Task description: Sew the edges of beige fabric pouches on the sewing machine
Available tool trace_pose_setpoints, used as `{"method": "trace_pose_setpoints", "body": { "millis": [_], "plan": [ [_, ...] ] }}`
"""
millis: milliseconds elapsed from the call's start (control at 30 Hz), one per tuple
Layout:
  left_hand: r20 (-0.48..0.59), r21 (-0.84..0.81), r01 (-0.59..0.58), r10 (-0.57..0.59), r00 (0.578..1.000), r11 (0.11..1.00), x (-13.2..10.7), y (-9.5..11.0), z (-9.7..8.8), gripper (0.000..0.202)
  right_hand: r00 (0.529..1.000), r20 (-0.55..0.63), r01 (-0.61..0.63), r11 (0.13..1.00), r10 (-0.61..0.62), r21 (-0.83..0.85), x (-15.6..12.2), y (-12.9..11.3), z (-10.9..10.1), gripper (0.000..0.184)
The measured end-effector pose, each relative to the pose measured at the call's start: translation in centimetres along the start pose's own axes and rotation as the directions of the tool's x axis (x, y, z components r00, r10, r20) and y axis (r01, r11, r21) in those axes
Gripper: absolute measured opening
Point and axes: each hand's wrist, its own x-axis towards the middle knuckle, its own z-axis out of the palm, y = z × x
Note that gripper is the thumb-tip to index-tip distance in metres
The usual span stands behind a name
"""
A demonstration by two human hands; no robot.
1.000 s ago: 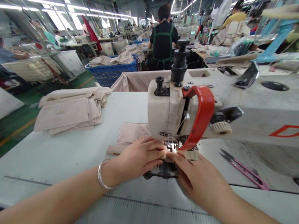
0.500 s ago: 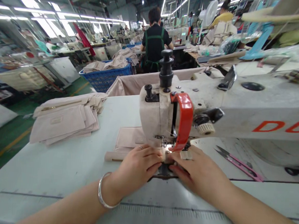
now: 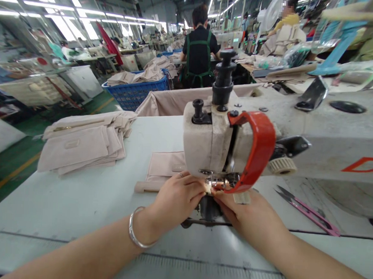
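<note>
Your left grip (image 3: 179, 197) and right grip (image 3: 245, 209) grasp the beige fabric (image 3: 164, 165) by its edge; it spreads beyond your left. Rightward, the sewing machine (image 3: 321, 125) shows a red "D" (cut off by the view's edge).

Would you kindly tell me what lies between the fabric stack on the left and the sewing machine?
In the head view, pale tabletop and a beige fabric piece, partly hidden by the left hand, lie between them.

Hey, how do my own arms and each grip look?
Both forearms are bare, no sleeves showing. A silver bangle circles the left wrist, and a thin ring sits on the ungloved left grip. The right grip, also ungloved, shows no jewellery.
</note>
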Motion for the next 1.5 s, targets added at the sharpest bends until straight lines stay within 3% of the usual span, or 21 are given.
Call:
{"method": "trace_pose_setpoints", "body": {
  "millis": [333, 867, 1133, 1300, 1500],
  "plan": [
    [-0.012, 0.021, -0.024, 0.024, 1.0, 0.999, 0.1, -0.5, 0.5, 0.012, 0.999, 0.017, -0.049, 0.999, 0.049, 0.009, 0.1, 0.2, 0.6, 0.021],
    [0.023, -0.033, 0.049, -0.048, 0.999, 0.998, 0.2, -0.8, 0.6, 0.01, 0.997, 0.004, -0.073, 0.997, 0.074, -0.038, 0.0, 0.1, 0.7, 0.017],
    [0.007, -0.025, 0.056, -0.056, 0.998, 0.998, 0.1, -0.8, 0.6, 0.011, 0.994, 0.028, -0.104, 0.994, 0.103, 0.036, 0.6, -0.2, 0.5, 0.018],
    [-0.009, 0.01, 0.05, -0.049, 0.999, 0.999, -0.4, -1.3, 0.8, 0.017, 0.992, 0.052, -0.117, 0.992, 0.119, -0.034, 1.5, -1.0, 0.1, 0.015],
    [0.043, 0.003, 0.019, -0.019, 0.999, 1.0, -0.4, -1.7, 1.2, 0.02, 0.983, 0.061, -0.168, 0.982, 0.174, -0.092, 1.3, -1.0, 0.7, 0.011]
  ]
}}
